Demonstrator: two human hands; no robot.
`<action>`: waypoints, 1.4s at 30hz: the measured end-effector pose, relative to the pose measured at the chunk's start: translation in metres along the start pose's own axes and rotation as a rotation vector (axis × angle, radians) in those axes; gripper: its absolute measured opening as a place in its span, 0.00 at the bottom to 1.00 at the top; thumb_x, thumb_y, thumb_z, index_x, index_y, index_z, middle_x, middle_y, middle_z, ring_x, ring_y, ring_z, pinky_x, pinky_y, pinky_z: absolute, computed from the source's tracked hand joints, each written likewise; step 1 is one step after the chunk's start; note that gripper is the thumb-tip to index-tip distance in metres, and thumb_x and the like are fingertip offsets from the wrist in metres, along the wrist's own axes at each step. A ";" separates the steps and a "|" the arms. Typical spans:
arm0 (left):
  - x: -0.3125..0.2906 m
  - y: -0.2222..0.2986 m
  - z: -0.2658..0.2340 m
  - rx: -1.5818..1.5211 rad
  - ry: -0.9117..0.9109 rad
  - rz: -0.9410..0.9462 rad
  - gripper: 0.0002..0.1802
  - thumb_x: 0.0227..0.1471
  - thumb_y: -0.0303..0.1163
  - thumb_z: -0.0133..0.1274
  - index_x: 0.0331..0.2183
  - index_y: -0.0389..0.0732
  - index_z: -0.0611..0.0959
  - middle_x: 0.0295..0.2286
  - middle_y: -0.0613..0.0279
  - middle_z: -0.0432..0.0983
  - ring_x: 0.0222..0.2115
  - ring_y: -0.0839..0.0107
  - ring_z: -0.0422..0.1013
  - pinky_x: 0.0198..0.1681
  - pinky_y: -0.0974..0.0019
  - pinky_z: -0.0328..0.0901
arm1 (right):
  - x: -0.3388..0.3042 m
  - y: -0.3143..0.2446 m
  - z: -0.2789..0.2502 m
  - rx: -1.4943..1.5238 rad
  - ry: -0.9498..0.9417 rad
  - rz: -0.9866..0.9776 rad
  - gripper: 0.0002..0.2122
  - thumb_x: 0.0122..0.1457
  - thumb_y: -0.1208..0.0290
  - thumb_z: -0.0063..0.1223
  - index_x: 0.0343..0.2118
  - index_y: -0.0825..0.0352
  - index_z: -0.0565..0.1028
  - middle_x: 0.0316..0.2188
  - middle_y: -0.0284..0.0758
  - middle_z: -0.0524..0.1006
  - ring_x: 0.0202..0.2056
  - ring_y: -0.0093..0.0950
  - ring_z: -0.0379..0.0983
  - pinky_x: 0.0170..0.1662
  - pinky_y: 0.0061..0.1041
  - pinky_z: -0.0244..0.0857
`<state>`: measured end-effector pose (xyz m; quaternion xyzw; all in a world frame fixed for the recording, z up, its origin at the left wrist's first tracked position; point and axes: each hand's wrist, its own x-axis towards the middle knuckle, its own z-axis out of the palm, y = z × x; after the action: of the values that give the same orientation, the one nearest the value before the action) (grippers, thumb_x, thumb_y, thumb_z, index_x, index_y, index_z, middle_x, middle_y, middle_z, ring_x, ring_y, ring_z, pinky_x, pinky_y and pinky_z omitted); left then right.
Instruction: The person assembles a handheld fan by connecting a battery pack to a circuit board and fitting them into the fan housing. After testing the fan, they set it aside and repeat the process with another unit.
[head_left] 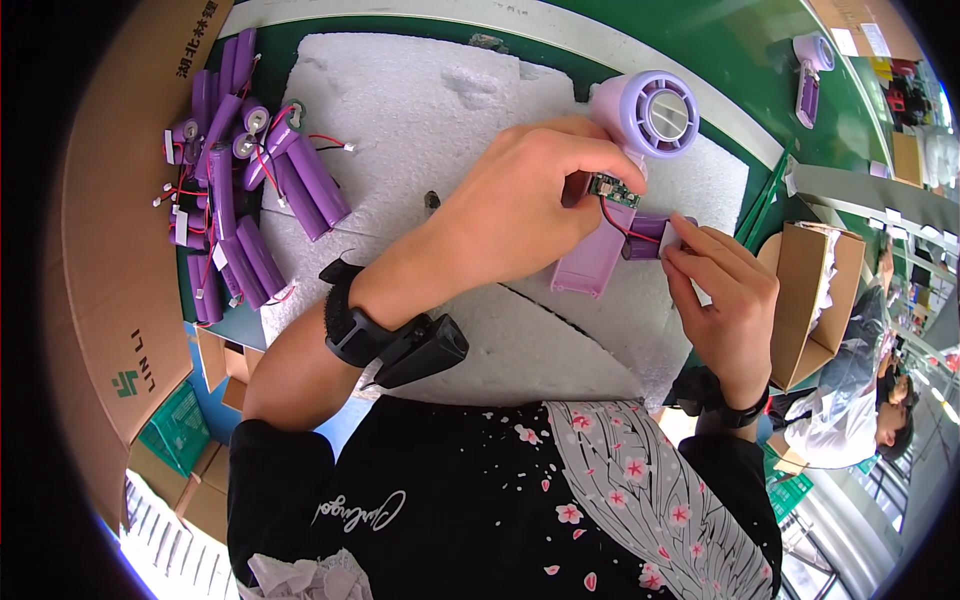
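Observation:
A lilac handheld fan point(660, 112) lies with its round head away from me and its pink handle shell point(592, 262) open. My left hand point(535, 195) grips it near the neck, thumb and index finger beside a small green circuit board point(614, 190). Red and black wires run from the board toward a purple battery pack point(648, 238) just right of the shell. The fingertips of my right hand point(725, 285) are closed on the pack's right end, by a pale patch. Part of the fan's neck is hidden behind my left fingers.
White foam sheets point(400, 110) cover the green bench under my hands. Several wired purple battery packs point(235, 170) are heaped at the left, beside a large cardboard box point(110, 250). A smaller carton point(812, 300) stands right; another fan point(810, 75) lies far right. A person point(850, 430) sits beyond.

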<state>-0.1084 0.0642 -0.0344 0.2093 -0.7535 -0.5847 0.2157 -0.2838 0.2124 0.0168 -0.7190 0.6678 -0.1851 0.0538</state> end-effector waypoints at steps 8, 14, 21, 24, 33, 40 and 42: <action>-0.001 0.000 0.000 0.005 0.007 0.011 0.18 0.44 0.15 0.49 0.38 0.41 0.84 0.36 0.62 0.77 0.28 0.76 0.73 0.29 0.75 0.67 | 0.004 -0.008 0.000 0.025 -0.056 0.076 0.08 0.43 0.86 0.60 0.27 0.72 0.73 0.40 0.39 0.77 0.35 0.34 0.76 0.37 0.28 0.70; 0.000 0.001 0.000 -0.002 0.010 0.014 0.18 0.44 0.15 0.49 0.38 0.41 0.84 0.35 0.62 0.78 0.28 0.75 0.73 0.28 0.75 0.67 | 0.003 0.000 -0.001 0.160 -0.109 0.160 0.09 0.44 0.89 0.56 0.28 0.72 0.71 0.43 0.38 0.72 0.33 0.30 0.72 0.36 0.25 0.67; -0.001 0.002 -0.001 -0.007 -0.010 -0.029 0.18 0.44 0.15 0.50 0.38 0.40 0.84 0.36 0.62 0.78 0.30 0.75 0.73 0.30 0.75 0.67 | -0.009 0.036 -0.031 0.334 0.084 0.348 0.05 0.51 0.82 0.56 0.31 0.72 0.72 0.42 0.36 0.72 0.32 0.21 0.70 0.35 0.21 0.66; 0.001 0.003 0.004 -0.053 0.051 0.004 0.17 0.42 0.15 0.51 0.35 0.41 0.84 0.32 0.59 0.78 0.26 0.68 0.72 0.29 0.68 0.67 | -0.027 0.054 -0.069 0.215 0.380 0.547 0.04 0.56 0.77 0.56 0.32 0.71 0.73 0.42 0.34 0.73 0.33 0.19 0.69 0.36 0.18 0.65; -0.002 -0.001 0.002 -0.066 0.008 -0.046 0.18 0.45 0.14 0.48 0.38 0.39 0.83 0.37 0.62 0.76 0.32 0.75 0.72 0.31 0.75 0.67 | -0.006 -0.002 -0.018 0.169 -0.025 0.384 0.07 0.51 0.80 0.61 0.32 0.70 0.74 0.41 0.35 0.74 0.33 0.27 0.73 0.35 0.23 0.67; -0.001 0.002 0.002 -0.053 -0.007 -0.046 0.18 0.44 0.14 0.48 0.38 0.39 0.83 0.37 0.62 0.76 0.32 0.75 0.72 0.32 0.74 0.67 | -0.005 0.004 0.005 0.112 -0.024 0.199 0.07 0.50 0.84 0.58 0.31 0.70 0.72 0.38 0.40 0.71 0.31 0.37 0.71 0.33 0.27 0.65; -0.003 0.001 0.001 -0.056 0.003 -0.051 0.19 0.44 0.14 0.48 0.38 0.39 0.83 0.37 0.62 0.76 0.32 0.75 0.72 0.32 0.74 0.67 | -0.005 0.008 -0.002 0.154 -0.028 0.266 0.07 0.51 0.84 0.57 0.32 0.70 0.72 0.38 0.39 0.72 0.32 0.35 0.72 0.34 0.27 0.65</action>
<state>-0.1071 0.0671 -0.0342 0.2231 -0.7310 -0.6104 0.2078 -0.2918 0.2171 0.0148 -0.6202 0.7403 -0.2172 0.1421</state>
